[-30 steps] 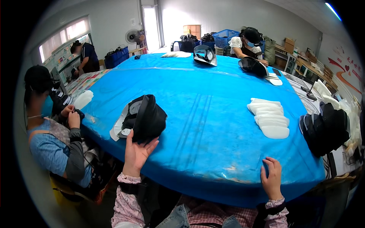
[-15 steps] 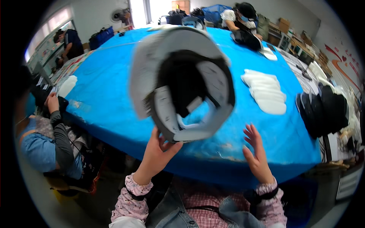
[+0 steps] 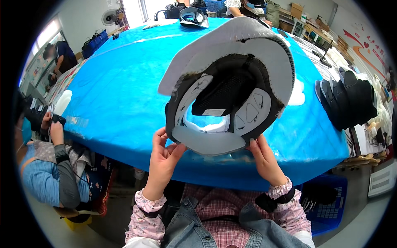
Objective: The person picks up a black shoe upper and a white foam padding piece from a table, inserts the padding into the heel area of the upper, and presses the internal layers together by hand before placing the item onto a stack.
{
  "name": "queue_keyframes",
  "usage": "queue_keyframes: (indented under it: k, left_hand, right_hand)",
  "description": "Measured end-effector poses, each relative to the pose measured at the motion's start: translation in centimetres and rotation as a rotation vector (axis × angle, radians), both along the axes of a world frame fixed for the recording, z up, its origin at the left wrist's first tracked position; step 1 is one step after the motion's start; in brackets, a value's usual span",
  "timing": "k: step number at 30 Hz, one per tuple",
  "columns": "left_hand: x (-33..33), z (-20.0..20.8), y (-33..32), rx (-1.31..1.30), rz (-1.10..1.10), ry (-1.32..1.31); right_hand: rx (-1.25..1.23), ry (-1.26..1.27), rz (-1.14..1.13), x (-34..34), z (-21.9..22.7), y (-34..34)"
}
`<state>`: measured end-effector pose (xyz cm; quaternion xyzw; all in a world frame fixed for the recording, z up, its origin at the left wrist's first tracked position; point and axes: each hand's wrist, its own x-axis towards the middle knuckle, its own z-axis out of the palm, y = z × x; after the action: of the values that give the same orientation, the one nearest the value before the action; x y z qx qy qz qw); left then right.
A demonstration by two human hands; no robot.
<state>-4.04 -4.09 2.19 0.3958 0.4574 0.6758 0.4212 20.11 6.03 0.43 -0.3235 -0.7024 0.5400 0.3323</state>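
Observation:
A partly stitched shoe upper point(image 3: 209, 142), grey-white and black, is held up before me with its open inside showing. White pieces with drawn lines and a black mesh part with a small pale label show within. Along its far rim runs a white stitched piece point(image 3: 194, 58), which sticks out to the left. My left hand point(image 3: 162, 161) pinches the near left edge between thumb and fingers. At the near right edge, my right hand point(image 3: 266, 159) grips with the thumb on the rim; some fingertips are hidden behind it.
A blue-covered table point(image 3: 115, 91) spreads ahead. White flat pieces point(image 3: 297, 93) lie partly hidden behind the upper. Black uppers point(image 3: 349, 101) are stacked at right; another upper point(image 3: 193, 18) lies at the far side. Co-workers sit at left point(image 3: 49, 165) and far right. A blue crate point(image 3: 331, 202) stands below right.
My right hand, apart and open before, now grips the upper. The upper has moved right and turned, showing more of its inside. The view has shifted, uncovering another upper at the far side.

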Motion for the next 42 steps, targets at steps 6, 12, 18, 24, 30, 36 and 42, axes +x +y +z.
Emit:
queue_keyframes:
  k: [6, 12, 18, 24, 30, 36, 42]
  left_hand:
    - [0.0, 0.0, 0.2, 0.036, 0.028, 0.009]
    - [-0.1, -0.2, 0.2, 0.055, 0.049, 0.008]
    - [-0.1, -0.1, 0.2, 0.08, 0.028, 0.009]
    - [-0.1, 0.0, 0.2, 0.113, 0.014, -0.012]
    - [0.5, 0.8, -0.2, 0.057, 0.099, 0.072]
    - [0.5, 0.5, 0.0, -0.018, 0.11, 0.069]
    - [0.6, 0.5, 0.0, 0.015, 0.127, 0.036]
  right_hand:
    - [0.084, 0.089, 0.002, -0.1, 0.9, -0.4]
    - [0.103, 0.104, 0.013, 0.0, 1.1, -0.4]
    - [0.116, 0.096, 0.024, 0.2, 1.8, -0.7]
    - [0.182, 0.098, 0.081, 0.1, 2.3, -1.1]
    - [0.179, 0.107, 0.032, -0.4, 3.0, -1.4]
    - [-0.184, 0.284, 0.053, -1.4, 3.5, -1.4]
    - [-0.196, 0.269, 0.068, -1.3, 3.3, -1.3]
